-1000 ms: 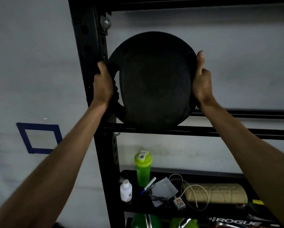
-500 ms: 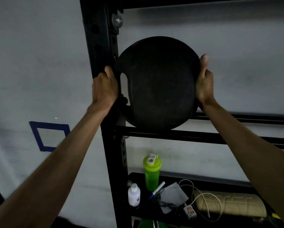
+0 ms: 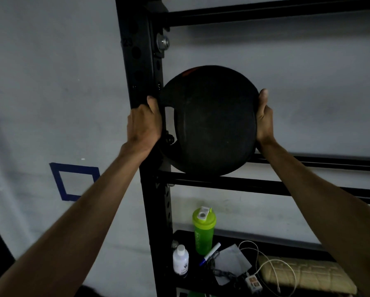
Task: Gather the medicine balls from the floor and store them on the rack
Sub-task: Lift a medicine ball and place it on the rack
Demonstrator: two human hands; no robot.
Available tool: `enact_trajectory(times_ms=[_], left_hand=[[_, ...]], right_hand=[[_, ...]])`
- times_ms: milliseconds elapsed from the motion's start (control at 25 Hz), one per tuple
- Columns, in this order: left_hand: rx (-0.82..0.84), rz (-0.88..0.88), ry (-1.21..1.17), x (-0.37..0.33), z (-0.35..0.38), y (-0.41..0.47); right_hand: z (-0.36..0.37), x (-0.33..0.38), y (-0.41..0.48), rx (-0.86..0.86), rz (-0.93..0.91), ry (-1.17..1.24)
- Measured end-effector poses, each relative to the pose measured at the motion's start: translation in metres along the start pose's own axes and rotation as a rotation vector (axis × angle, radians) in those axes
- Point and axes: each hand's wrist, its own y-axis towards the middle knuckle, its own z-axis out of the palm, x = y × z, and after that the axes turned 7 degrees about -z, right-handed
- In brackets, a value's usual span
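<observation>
Head view: the black round rubber medicine ball seems to rest on the two rails of the black steel rack, beside its upright. The left hand grips the ball's cut-out handle. The right hand clasps the opposite side, probably to steady it against rolling.

Looking like a gym's storage corner: showing a black bolted steel rack against a plain grey wall, bearing a handled medicine ball at its rails, keeping a green shaker bottle and a tan ridged roller lower down.
</observation>
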Motion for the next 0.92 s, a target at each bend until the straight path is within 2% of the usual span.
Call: enact_trajectory(times_ms=[200, 360, 640, 920], left_hand=[[0.009, -0.012, -0.079, -0.008, -0.003, 0.004], [-0.007, -0.041, -0.024, -0.012, 0.007, 0.010], [-0.130, 0.055, -0.031, -0.005, 0.028, -0.002], [-0.060, 0.026, -0.013, 0.013, 0.035, -0.028]], right_hand=[[-0.001, -0.014, 0.004, 0.054, 0.043, -0.009], [0.002, -0.018, 0.001, 0.116, 0.112, 0.013], [-0.004, -0.042, 0.008, 0.104, 0.155, -0.022], [-0.013, -0.045, 0.005, 0.194, 0.159, -0.179]])
